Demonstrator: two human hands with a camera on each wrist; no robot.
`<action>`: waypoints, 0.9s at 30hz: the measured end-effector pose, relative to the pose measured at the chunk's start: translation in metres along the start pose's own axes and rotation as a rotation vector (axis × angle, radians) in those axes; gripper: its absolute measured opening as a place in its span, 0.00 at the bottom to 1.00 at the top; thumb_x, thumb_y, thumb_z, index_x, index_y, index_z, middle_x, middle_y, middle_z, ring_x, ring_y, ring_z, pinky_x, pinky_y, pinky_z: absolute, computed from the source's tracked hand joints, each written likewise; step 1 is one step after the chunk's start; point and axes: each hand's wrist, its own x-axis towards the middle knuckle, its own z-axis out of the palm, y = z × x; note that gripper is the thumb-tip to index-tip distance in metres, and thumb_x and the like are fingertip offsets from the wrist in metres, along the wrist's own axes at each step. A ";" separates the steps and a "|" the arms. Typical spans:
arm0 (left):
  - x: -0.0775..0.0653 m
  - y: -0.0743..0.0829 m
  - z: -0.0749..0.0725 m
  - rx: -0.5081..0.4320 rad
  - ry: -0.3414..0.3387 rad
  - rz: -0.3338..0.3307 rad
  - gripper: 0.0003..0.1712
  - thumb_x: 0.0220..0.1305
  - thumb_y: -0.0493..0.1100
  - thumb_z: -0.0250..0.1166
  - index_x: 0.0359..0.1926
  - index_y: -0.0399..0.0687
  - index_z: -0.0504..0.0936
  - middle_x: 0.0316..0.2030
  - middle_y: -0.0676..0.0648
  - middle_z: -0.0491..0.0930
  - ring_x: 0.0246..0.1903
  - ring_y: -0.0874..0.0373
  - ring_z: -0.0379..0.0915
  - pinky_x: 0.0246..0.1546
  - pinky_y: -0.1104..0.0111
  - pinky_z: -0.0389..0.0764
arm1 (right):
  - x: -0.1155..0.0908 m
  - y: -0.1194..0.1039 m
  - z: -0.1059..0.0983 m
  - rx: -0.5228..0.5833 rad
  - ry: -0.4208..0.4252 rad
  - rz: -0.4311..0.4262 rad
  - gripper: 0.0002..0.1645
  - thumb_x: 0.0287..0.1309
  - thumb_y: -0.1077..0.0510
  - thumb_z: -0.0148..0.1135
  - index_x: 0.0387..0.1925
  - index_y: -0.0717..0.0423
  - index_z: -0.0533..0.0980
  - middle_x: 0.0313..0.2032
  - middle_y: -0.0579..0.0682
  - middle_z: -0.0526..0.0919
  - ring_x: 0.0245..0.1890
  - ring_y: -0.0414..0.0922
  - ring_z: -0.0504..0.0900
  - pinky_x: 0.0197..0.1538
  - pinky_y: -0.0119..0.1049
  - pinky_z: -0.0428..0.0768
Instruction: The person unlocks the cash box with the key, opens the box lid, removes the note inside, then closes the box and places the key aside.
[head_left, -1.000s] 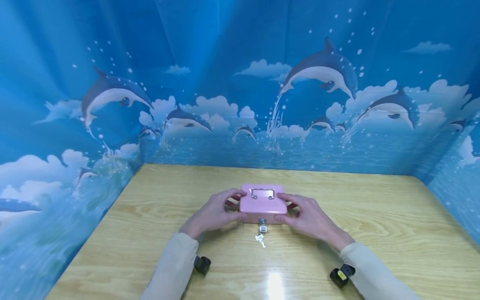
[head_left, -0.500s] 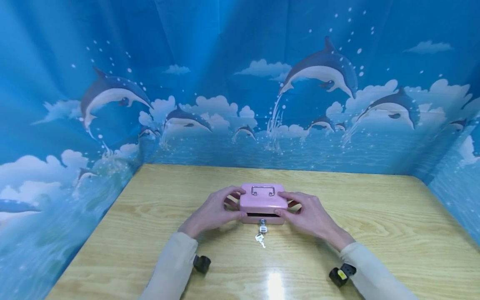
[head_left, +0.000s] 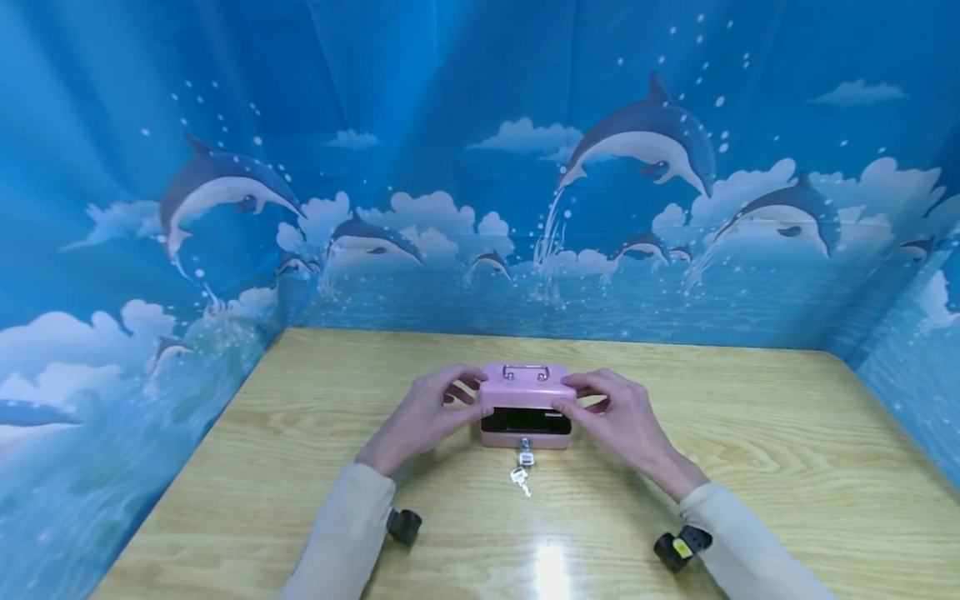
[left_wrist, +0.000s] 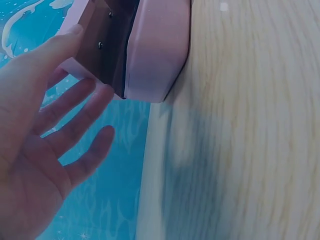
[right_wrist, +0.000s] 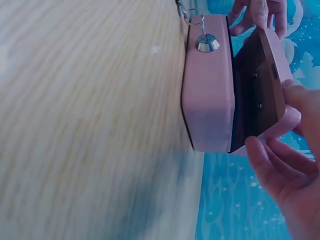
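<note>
One partly curled left hand (head_left: 427, 413) and one similar right hand (head_left: 622, 421) are pinching the box's (head_left: 547, 442) tilted lid (head_left: 517, 395) near the surface's (head_left: 750, 425) far edge.

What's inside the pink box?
Under the part-raised lid, the pink box shows only a dark interior and a pale patch too small to identify. The lid and front wall hide the rest.

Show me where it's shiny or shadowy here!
Head view: white glare on the pale wooden table, near the bottom edge; left wrist view: bluish shadow on it, by the pink rectangular metal box; right wrist view: similar shadow, low down.
</note>
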 end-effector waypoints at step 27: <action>0.009 0.002 0.001 -0.077 0.119 0.048 0.21 0.69 0.49 0.68 0.60 0.51 0.79 0.52 0.48 0.84 0.49 0.51 0.84 0.53 0.57 0.86 | 0.009 0.003 -0.009 0.102 0.043 -0.142 0.15 0.52 0.69 0.75 0.44 0.59 0.86 0.50 0.58 0.87 0.40 0.51 0.89 0.36 0.33 0.89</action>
